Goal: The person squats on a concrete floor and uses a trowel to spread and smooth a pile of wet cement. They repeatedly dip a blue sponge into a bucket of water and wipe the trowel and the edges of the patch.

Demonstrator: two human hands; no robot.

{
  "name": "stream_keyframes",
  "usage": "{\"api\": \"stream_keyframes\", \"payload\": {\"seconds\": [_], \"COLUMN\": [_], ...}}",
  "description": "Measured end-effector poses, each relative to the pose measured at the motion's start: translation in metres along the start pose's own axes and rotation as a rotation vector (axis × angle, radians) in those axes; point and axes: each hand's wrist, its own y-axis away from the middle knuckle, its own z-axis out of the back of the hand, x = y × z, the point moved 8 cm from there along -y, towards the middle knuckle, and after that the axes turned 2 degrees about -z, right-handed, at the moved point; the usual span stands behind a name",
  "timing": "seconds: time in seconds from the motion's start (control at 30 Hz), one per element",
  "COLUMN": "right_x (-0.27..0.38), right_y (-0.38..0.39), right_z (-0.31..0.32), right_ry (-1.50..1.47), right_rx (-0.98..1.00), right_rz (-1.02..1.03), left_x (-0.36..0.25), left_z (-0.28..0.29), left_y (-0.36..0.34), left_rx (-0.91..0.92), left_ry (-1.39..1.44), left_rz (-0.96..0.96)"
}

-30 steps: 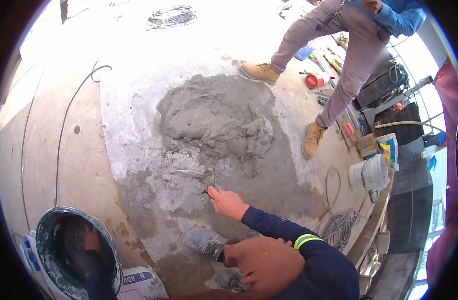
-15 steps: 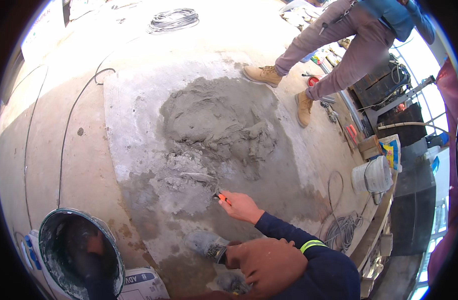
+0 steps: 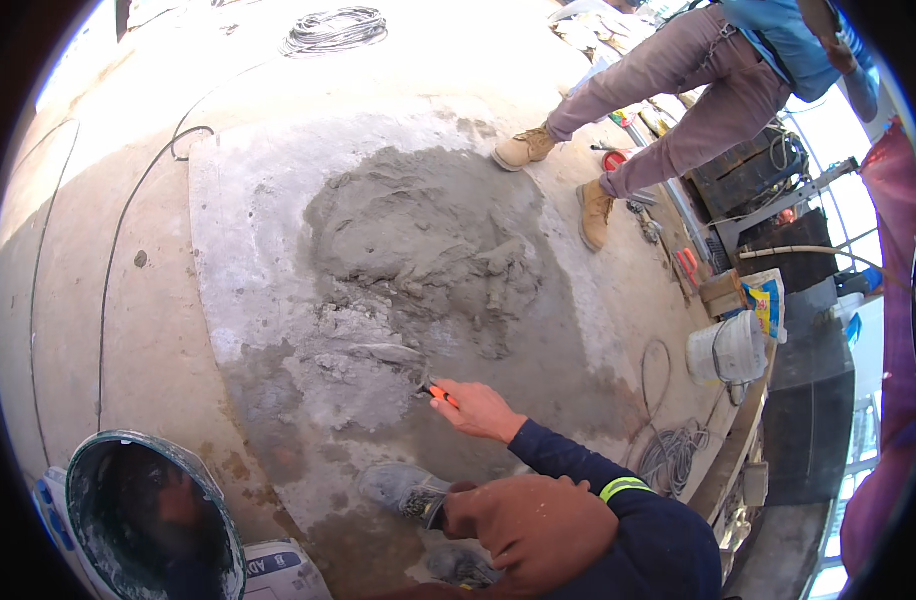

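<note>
My right hand [image 3: 481,411] is closed around the orange and black handle of a trowel [image 3: 390,353]. The trowel's blade lies in loose, pale grey mix at the near left side of a wet mortar heap [image 3: 418,225]. At the lower left, my left hand [image 3: 181,498] is down inside a dark bucket [image 3: 226,490] with a grey-smeared rim. Shade in the bucket hides its fingers and anything they touch. The mortar sits on a flat grey board [image 3: 223,260] on the floor.
Another person in tan boots [image 3: 596,214] stands beyond the heap on the right. A white bucket [image 3: 726,348] and a coiled cable [image 3: 671,460] are at right. A wire coil [image 3: 335,32] lies far off. A printed bag [image 3: 280,570] touches the dark bucket.
The whole view has shifted slightly. The dark bucket's rim sits lower and looks more tilted, with my left hand still inside. My right hand and the trowel have hardly moved on the mortar.
</note>
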Motion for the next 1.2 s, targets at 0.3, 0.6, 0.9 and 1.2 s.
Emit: {"api": "stream_keyframes", "payload": {"seconds": [0.3, 0.6, 0.9, 1.2], "right_x": [-0.005, 0.002, 0.000, -0.010], "right_y": [-0.004, -0.007, -0.004, 0.000], "right_z": [-0.006, -0.010, -0.008, -0.007], "right_ry": [0.008, 0.003, 0.016, 0.043], "right_rx": [-0.005, -0.059, -0.011, -0.021], "right_rz": [0.040, 0.112, 0.049, 0.050], "left_x": [0.011, 0.056, 0.048, 0.023], "left_z": [-0.003, -0.087, -0.081, -0.007], "left_y": [0.012, -0.004, -0.013, -0.009], "left_rx": [-0.019, -0.139, 0.216, -0.018], "left_ry": [-0.002, -0.075, -0.151, -0.048], "left_rz": [-0.077, -0.132, 0.098, 0.020]}}
